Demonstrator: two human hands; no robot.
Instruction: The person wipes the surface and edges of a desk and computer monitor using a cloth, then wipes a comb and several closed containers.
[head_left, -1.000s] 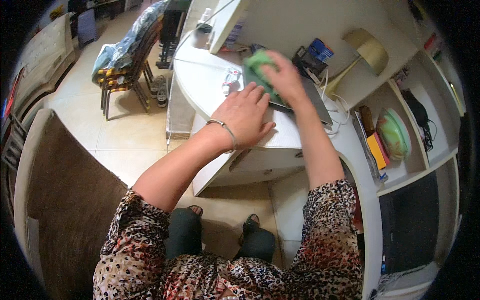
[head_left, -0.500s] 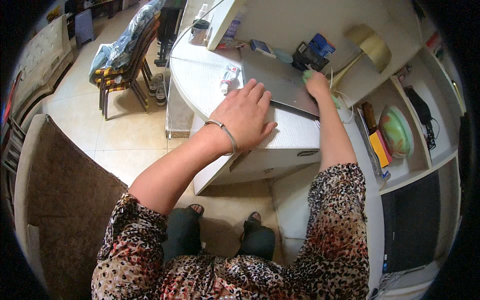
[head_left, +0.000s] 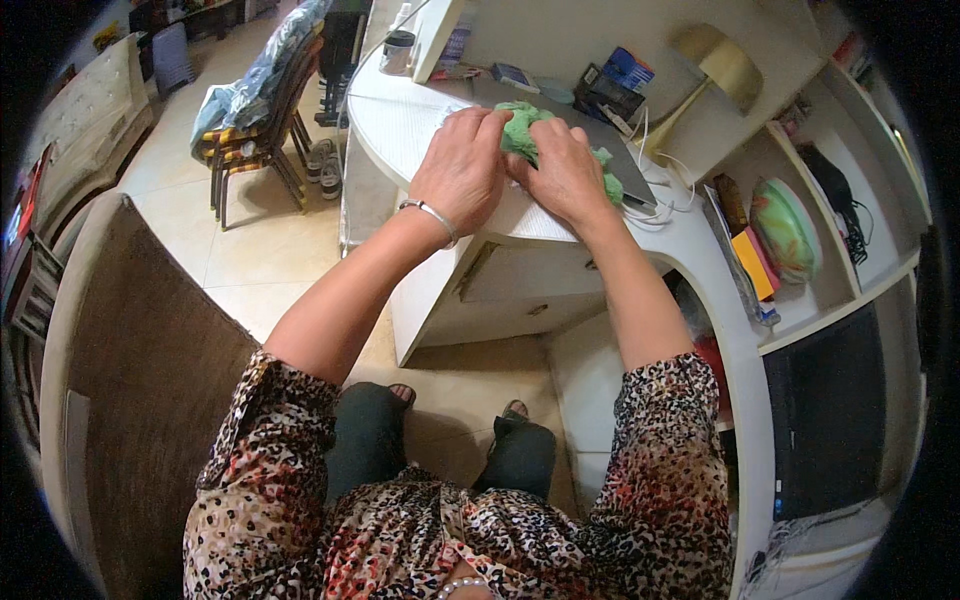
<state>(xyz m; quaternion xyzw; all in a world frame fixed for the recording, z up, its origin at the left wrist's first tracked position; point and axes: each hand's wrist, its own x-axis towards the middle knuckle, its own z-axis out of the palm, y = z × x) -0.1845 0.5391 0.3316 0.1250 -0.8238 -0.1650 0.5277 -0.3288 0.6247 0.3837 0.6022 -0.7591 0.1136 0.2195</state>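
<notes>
Bunched between my two hands is a green cloth [head_left: 518,128], over the near edge of a closed grey laptop [head_left: 632,178] on the white desk [head_left: 385,115]. My right hand [head_left: 562,175] grips the cloth, and a fold of it hangs out beside the wrist. Curled against the cloth's left side, my left hand [head_left: 458,178] has its fingertips partly hidden and wears a silver bracelet. A small white tube [head_left: 455,110] behind the left hand is mostly covered.
A gold desk lamp [head_left: 715,65] and white cables [head_left: 660,200] stand right of the laptop. Small boxes [head_left: 625,70] lie behind it. At right are shelves with a green patterned bag [head_left: 785,235]; at left, a brown chair back [head_left: 150,400] and stacked chairs [head_left: 255,140].
My right hand has drawn the green cloth from the laptop's far right toward the near edge. My left hand, flat before, has curled in against the cloth.
</notes>
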